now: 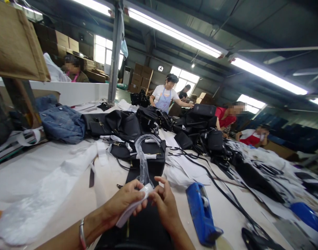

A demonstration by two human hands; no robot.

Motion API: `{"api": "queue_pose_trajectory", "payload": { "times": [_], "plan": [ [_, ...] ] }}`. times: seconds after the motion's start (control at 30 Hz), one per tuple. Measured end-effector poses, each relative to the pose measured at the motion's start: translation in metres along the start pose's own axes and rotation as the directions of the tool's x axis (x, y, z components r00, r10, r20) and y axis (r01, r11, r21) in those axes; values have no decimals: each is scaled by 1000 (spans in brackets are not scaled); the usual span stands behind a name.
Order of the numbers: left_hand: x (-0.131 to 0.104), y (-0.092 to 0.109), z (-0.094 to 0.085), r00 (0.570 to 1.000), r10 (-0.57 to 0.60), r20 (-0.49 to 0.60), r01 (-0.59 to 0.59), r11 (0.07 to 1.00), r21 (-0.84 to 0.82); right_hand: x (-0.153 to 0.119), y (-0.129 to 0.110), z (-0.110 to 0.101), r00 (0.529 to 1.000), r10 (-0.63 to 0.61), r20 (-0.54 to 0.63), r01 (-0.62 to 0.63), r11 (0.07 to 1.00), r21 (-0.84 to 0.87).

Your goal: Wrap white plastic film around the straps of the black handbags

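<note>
A black bag (pixel 148 225) lies in front of me, its handle (pixel 142 156) looped upward in clear plastic wrap. My left hand (pixel 131 199) pinches a strip of white wrapping (pixel 131 209) near the base of that handle. At the same spot my right hand (pixel 162 198) has its thumb and bent fingers closed against the strip's upper end, with the index finger raised. A blue tape dispenser (pixel 202 213) stands on the table to the right of my right hand.
Black bags (pixel 122 123) are heaped across the table's far side, beside a denim bundle (pixel 62 121). White plastic sheets (pixel 41 191) lie at left. Long black straps (pixel 218 184) trail across the right. Several co-workers, one in a blue apron (pixel 164 100), are around the table.
</note>
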State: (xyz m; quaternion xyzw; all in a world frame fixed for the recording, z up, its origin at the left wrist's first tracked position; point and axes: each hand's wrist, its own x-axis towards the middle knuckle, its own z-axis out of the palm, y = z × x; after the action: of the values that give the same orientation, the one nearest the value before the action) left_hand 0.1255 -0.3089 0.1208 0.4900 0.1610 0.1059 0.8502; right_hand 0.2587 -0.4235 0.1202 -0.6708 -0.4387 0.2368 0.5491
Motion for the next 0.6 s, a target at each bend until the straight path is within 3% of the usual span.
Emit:
{"api": "queue_pose_trajectory", "payload": {
  "times": [0.07, 0.17, 0.27, 0.33, 0.47, 0.53, 0.6],
  "plan": [
    [2, -1, -5, 997, -56, 58, 64, 987, -148, 2, 8, 7, 999, 53, -3, -52, 989, 137],
    [5, -3, -13, 985, -107, 132, 143, 943, -302, 5, 16, 9, 993, 82, 91, -99, 972, 212],
    [4, -3, -15, 991, -72, 116, 106, 940, -324, 8, 17, -1, 975, 97, 202, -136, 972, 193],
    [5, -5, -13, 998, -24, 61, 37, 973, -229, 10, 14, -8, 965, 135, 226, -183, 961, 207],
    [10, -13, -6, 993, 101, -58, -92, 987, 129, 15, 2, -5, 957, 155, 245, -190, 974, 125],
    [9, -15, -5, 985, 134, -110, -107, 969, 223, 20, -3, 0, 958, 136, 254, -145, 989, 17],
    [3, -13, -8, 990, 90, -113, -63, 973, 223, 25, -5, 5, 967, 118, 226, -111, 993, -41]
  ]
}}
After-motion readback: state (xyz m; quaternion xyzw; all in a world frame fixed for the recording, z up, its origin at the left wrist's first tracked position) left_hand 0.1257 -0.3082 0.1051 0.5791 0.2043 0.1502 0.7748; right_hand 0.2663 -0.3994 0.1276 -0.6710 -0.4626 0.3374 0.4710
